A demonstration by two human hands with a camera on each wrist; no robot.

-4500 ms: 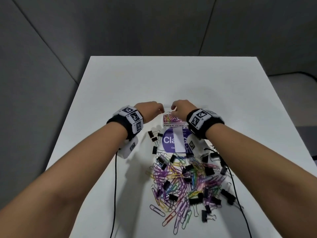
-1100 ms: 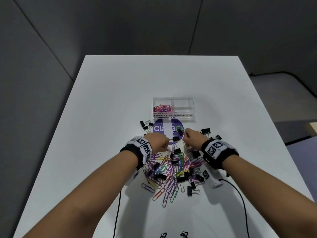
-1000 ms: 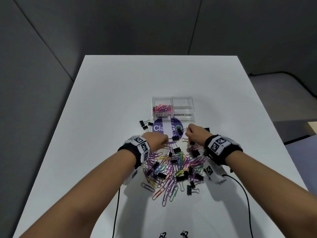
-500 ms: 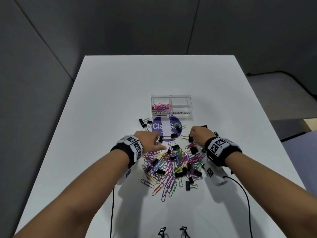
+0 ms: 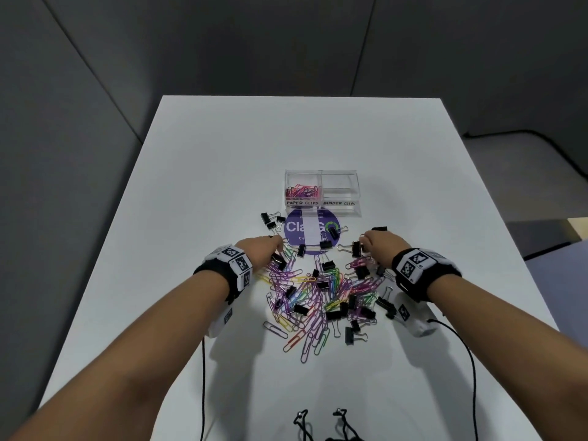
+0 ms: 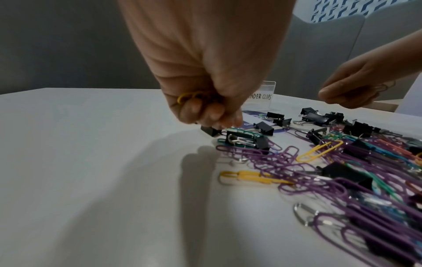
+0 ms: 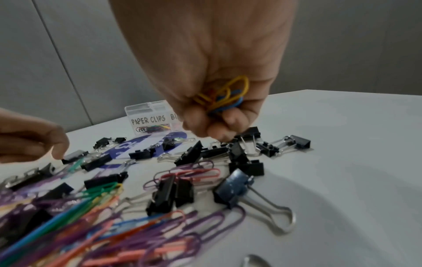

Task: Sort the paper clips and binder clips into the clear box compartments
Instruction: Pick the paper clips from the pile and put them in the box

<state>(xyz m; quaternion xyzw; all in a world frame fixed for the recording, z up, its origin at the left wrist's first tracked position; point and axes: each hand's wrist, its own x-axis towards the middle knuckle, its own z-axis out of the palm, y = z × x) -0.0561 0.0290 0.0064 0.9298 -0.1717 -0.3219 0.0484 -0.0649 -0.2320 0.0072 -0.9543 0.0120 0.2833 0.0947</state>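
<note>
Paper clips [image 5: 313, 297] lie heaped with black binder clips [image 5: 334, 314] between your wrists, near the clear box [image 5: 342, 176]; your left hand [image 6: 205, 72] curls its fingers round a yellow clip, your right hand [image 7: 212, 63] round a yellow-and-blue bunch [image 7: 224, 95], fingertips just above the pile

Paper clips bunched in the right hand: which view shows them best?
The right wrist view: yellow and blue paper clips sit plainly in the right hand's curled fingers. The head view hides them behind the hand; the left wrist view shows only faint loops.
</note>
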